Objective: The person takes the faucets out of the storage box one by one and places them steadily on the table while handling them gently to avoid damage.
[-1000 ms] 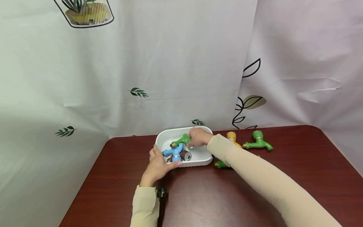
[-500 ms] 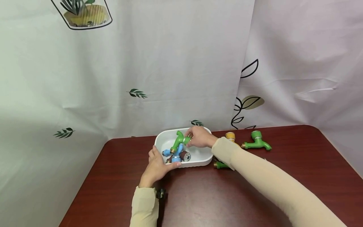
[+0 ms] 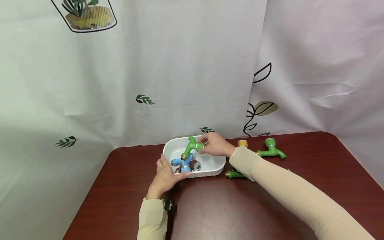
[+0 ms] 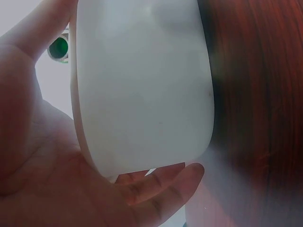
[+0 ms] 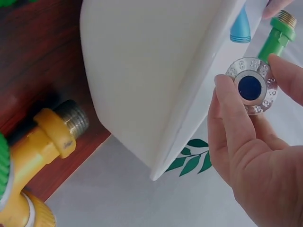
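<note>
Nearest, at the white tub's [image 3: 210, 173] near left corner: my left hand [image 3: 164, 177] grips the wall, thumb along the near rim, fingers round the left end. Inside the tub, toward that corner, a blue tap [image 3: 185, 163] lies against a brown piece [image 3: 195, 164]. Over the tub's middle, my right hand [image 3: 216, 145] pinches a green tap [image 3: 189, 148] by one end, brass thread angled down toward the blue one. Step in hand, as I judge it: putting the green tap into the tub or taking it out; this instant doesn't settle which. Either way, the next move seems to call for a steady left hold and a firm pinch, thread kept clear of the blue tap. Right of the tub, on the desk [image 3: 204, 206]: a second green tap [image 3: 235, 174] nearest, then a third green tap [image 3: 271, 151], then a yellow tap [image 3: 242, 143]. Patterned cloth [image 3: 186, 66] behind the tub. Hard to read: my right sleeve [image 3: 285, 180] hides most of the yellow tap and part of the second green one. Brown piece mostly covered, full shape unclear. Can't tell whether the held thread touches the blue tap. Left wrist view nearly all tub wall; green round patch [image 4: 58, 48] past the rim unidentified.
</note>
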A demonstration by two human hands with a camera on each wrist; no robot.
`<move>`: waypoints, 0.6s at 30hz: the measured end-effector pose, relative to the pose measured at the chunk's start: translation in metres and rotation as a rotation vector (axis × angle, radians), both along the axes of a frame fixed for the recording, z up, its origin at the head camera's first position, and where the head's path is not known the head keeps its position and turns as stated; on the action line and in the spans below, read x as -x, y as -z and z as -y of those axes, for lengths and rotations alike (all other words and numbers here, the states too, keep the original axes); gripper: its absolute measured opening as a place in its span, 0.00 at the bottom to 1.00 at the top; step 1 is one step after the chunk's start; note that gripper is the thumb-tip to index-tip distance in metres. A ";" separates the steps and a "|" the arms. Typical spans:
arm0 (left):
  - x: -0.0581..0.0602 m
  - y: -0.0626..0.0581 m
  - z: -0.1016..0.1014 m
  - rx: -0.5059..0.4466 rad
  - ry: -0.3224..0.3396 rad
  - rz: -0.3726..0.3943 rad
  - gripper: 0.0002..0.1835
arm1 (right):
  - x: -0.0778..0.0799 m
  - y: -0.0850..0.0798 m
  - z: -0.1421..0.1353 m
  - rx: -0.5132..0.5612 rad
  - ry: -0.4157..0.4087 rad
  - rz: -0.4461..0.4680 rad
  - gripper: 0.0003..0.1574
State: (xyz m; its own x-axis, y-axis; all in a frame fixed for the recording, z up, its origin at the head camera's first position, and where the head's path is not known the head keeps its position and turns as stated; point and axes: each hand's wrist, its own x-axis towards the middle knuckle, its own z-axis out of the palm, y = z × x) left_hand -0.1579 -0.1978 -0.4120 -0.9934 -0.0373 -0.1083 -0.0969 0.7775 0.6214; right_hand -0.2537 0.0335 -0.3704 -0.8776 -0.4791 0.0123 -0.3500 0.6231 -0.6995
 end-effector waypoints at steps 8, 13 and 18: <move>0.000 0.001 -0.001 -0.005 -0.003 -0.008 0.75 | -0.007 -0.004 -0.014 0.054 -0.015 0.001 0.25; 0.000 0.001 -0.001 -0.010 -0.010 0.007 0.76 | -0.010 -0.004 -0.024 0.072 -0.005 -0.010 0.26; 0.001 0.001 -0.001 -0.004 -0.006 0.003 0.76 | -0.012 -0.002 -0.033 0.075 -0.008 -0.048 0.25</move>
State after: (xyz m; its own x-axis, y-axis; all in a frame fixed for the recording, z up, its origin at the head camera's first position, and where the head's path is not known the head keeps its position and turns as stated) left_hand -0.1585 -0.1973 -0.4130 -0.9928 -0.0432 -0.1117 -0.1039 0.7745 0.6240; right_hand -0.2418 0.0667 -0.3680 -0.8714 -0.4823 0.0902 -0.3889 0.5667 -0.7264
